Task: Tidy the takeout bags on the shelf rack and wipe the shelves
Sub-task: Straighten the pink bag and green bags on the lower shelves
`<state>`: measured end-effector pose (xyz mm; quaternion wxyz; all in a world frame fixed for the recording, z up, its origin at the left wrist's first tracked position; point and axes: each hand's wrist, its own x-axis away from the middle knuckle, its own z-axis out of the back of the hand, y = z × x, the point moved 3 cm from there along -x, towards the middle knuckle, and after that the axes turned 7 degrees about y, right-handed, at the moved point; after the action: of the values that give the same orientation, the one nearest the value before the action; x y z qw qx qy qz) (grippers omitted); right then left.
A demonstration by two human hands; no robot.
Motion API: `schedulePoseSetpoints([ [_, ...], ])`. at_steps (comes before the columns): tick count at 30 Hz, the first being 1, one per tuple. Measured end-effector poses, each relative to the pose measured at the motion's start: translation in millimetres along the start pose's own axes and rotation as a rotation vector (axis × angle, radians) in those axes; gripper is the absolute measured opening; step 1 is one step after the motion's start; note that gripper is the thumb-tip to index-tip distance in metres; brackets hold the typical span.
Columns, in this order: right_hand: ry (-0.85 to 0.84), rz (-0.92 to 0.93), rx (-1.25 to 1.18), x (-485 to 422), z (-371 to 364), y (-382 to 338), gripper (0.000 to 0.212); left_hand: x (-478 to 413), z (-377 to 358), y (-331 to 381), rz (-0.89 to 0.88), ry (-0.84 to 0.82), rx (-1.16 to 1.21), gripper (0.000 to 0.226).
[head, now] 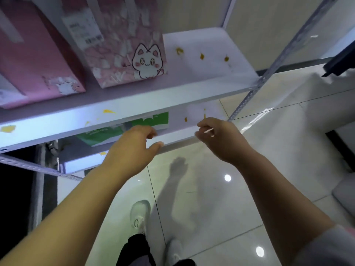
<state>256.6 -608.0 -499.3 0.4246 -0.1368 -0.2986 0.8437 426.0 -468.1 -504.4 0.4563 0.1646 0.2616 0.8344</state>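
Two pink takeout bags stand on the upper shelf (201,77) of the rack: a plain one (38,60) at the left and one with a white cat drawing (130,54) and a receipt stuck on it. Yellow stains (201,56) dot the bare right part of this shelf and its front edge (109,111). A green and white bag (151,120) lies on the lower shelf (182,134), which has stains too. My left hand (132,148) hovers at the lower shelf's front edge by the green bag, fingers curved and apart. My right hand (217,139) is curled beside it, a thin pale strip at its fingertips.
A perforated metal post (269,73) rises at the rack's right front corner, another rail (28,166) at lower left. Glossy tile floor (211,198) lies below with my shoes (139,214). A dark object (340,64) and pale furniture stand to the right.
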Motion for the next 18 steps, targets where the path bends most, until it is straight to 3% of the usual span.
schedulePoseSetpoints([
  [5,-0.024,0.005,0.03,19,47,-48,0.035,19,62,32,-0.047,0.048,-0.034,0.03],
  [18,0.168,0.024,0.028,26,128,-141,0.043,12,170,81,-0.223,0.136,-0.072,0.036],
])
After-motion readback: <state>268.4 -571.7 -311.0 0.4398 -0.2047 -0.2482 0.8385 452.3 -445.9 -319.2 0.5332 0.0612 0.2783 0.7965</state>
